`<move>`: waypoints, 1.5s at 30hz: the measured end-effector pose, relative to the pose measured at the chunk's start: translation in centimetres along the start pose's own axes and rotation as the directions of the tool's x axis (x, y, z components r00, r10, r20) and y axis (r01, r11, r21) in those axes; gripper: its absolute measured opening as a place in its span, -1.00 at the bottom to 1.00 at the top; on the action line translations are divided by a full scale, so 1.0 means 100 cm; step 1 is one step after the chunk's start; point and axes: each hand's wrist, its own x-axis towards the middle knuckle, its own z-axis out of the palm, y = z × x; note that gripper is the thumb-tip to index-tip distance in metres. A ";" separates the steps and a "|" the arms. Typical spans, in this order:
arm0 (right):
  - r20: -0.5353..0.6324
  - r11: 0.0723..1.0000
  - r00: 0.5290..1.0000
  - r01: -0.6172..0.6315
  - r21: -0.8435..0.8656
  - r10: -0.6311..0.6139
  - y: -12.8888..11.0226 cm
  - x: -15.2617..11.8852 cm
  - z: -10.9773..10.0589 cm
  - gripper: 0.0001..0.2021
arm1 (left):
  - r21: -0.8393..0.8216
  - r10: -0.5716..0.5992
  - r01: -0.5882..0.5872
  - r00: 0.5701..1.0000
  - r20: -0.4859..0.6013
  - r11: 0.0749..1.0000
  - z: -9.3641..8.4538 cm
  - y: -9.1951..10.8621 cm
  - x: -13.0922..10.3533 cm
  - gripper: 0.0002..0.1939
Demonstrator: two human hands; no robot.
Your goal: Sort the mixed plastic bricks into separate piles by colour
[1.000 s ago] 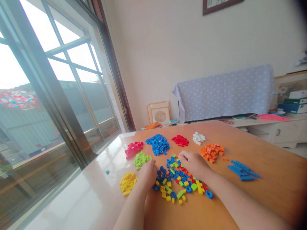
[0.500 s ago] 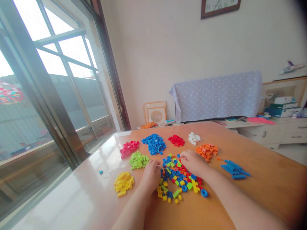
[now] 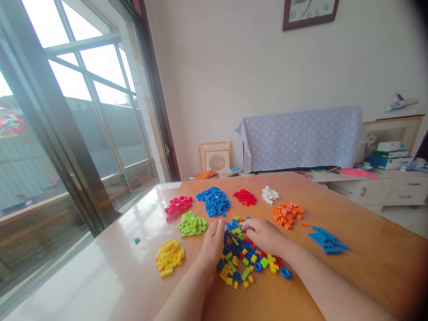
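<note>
A mixed pile of small bricks [image 3: 248,257], blue, yellow, green and red, lies on the table [image 3: 133,285]. At its left edge is my left hand [image 3: 213,243], thumb side up; its fingertips are hidden behind the hand. My right hand [image 3: 262,234] rests over the pile's upper right part with curled fingers, and what they hold, if anything, is too small to tell. Beyond my left hand sit a lime green pile [image 3: 191,224] and a blue pile [image 3: 214,201]. A yellow pile [image 3: 170,256] is to its left.
Farther back are pink [image 3: 178,207], red [image 3: 245,197] and white [image 3: 269,195] piles. Orange bricks [image 3: 288,215] and long blue pieces [image 3: 327,240] lie at the right. One small blue piece [image 3: 137,240] sits alone at the left.
My right hand has moved left over the mixed pile, closer to my left hand. My left hand has turned a little and its thumb now points up and forward.
</note>
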 end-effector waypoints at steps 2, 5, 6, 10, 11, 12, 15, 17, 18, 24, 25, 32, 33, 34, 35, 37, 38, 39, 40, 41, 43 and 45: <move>-0.016 0.998 0.998 -0.064 -0.009 0.064 0.007 0.001 -0.003 -0.75 | -0.065 -0.029 0.029 1.000 -0.002 0.997 -0.001 0.004 -0.002 -0.35; 0.025 0.994 0.995 -0.099 -0.036 0.100 0.014 0.002 -0.007 -0.77 | -0.148 -0.046 0.045 0.999 -0.001 0.988 -0.003 0.006 -0.003 -0.28; 0.047 0.994 0.994 -0.098 -0.041 0.100 0.015 0.002 -0.008 -0.78 | -0.168 -0.054 0.054 0.999 0.002 0.984 -0.003 0.006 -0.002 -0.27; 0.033 0.999 0.998 -0.043 -0.033 0.044 0.008 0.001 -0.006 -0.78 | -0.230 -0.079 0.079 0.997 0.008 0.970 -0.004 0.002 0.000 -0.24; 0.010 0.999 1.000 -0.020 -0.033 0.020 0.004 0.001 -0.004 -0.78 | -0.242 -0.079 0.077 0.997 0.002 0.967 -0.004 0.001 0.001 -0.24; -0.009 0.999 1.000 0.004 -0.036 -0.004 0.000 0.001 -0.001 -0.78 | -0.249 -0.077 0.073 0.997 -0.006 0.966 -0.005 0.000 0.002 -0.24; -0.016 0.995 0.997 0.075 -0.068 -0.076 -0.015 -0.001 0.008 -0.79 | -0.224 -0.069 0.062 0.997 -0.024 0.973 -0.007 -0.002 0.004 -0.26; 0.003 0.989 0.994 0.108 -0.104 -0.108 -0.023 -0.001 0.015 -0.80 | -0.191 -0.063 0.056 0.998 -0.029 0.980 -0.007 -0.001 0.006 -0.28; 0.012 0.985 0.993 0.116 -0.125 -0.115 -0.026 0.000 0.017 -0.80 | -0.175 -0.056 0.050 0.998 -0.028 0.983 -0.007 -0.001 0.006 -0.28; 0.052 0.975 0.995 0.095 -0.201 -0.086 -0.027 0.003 0.024 -0.81 | -0.116 -0.023 0.020 0.999 -0.024 0.993 -0.004 -0.003 0.007 -0.32; 0.058 0.975 0.995 0.097 -0.202 -0.087 -0.026 0.003 0.024 -0.81 | -0.111 -0.016 0.014 1.000 -0.018 0.994 -0.004 -0.003 0.007 -0.33; 0.084 0.976 0.988 0.141 -0.163 -0.129 -0.026 0.003 0.026 -0.77 | -0.084 -0.004 0.003 1.000 -0.010 0.996 -0.002 -0.002 0.006 -0.38; 0.090 0.976 0.987 0.144 -0.162 -0.131 -0.026 0.003 0.026 -0.77 | -0.084 -0.007 0.007 1.000 -0.008 0.996 -0.002 -0.002 0.006 -0.38; 0.095 0.976 0.987 0.145 -0.163 -0.131 -0.026 0.003 0.026 -0.77 | -0.089 -0.011 0.011 1.000 -0.009 0.996 -0.002 -0.002 0.006 -0.39; 0.098 0.976 0.987 0.143 -0.165 -0.128 -0.025 0.003 0.025 -0.76 | -0.097 -0.014 0.013 1.000 -0.010 0.995 -0.002 -0.001 0.006 -0.39; 0.097 0.977 0.989 0.128 -0.169 -0.113 -0.024 0.003 0.025 -0.74 | -0.112 -0.016 0.014 1.000 -0.017 0.994 -0.004 -0.002 0.007 -0.40; 0.094 0.978 0.990 0.120 -0.169 -0.105 -0.023 0.003 0.025 -0.74 | -0.115 -0.017 0.015 1.000 -0.023 0.993 -0.005 -0.002 0.007 -0.40; 0.090 0.979 0.991 0.113 -0.168 -0.098 -0.022 0.003 0.025 -0.74 | -0.115 -0.018 0.014 0.999 -0.029 0.993 -0.005 -0.003 0.008 -0.41; 0.084 0.980 0.992 0.107 -0.166 -0.094 -0.022 0.003 0.026 -0.75 | -0.113 -0.017 0.013 0.999 -0.033 0.993 -0.006 -0.005 0.008 -0.42; 0.076 0.981 0.993 0.104 -0.165 -0.092 -0.022 0.002 0.026 -0.77 | -0.111 -0.016 0.012 0.999 -0.036 0.994 -0.007 -0.006 0.009 -0.43; 0.066 0.981 0.993 0.104 -0.165 -0.094 -0.024 0.002 0.028 -0.79 | -0.114 -0.022 0.017 0.999 -0.045 0.993 -0.009 -0.008 0.010 -0.44; 0.062 0.979 0.994 0.100 -0.175 -0.090 -0.026 0.001 0.030 -0.80 | -0.119 -0.027 0.021 0.998 -0.055 0.993 -0.010 -0.010 0.011 -0.45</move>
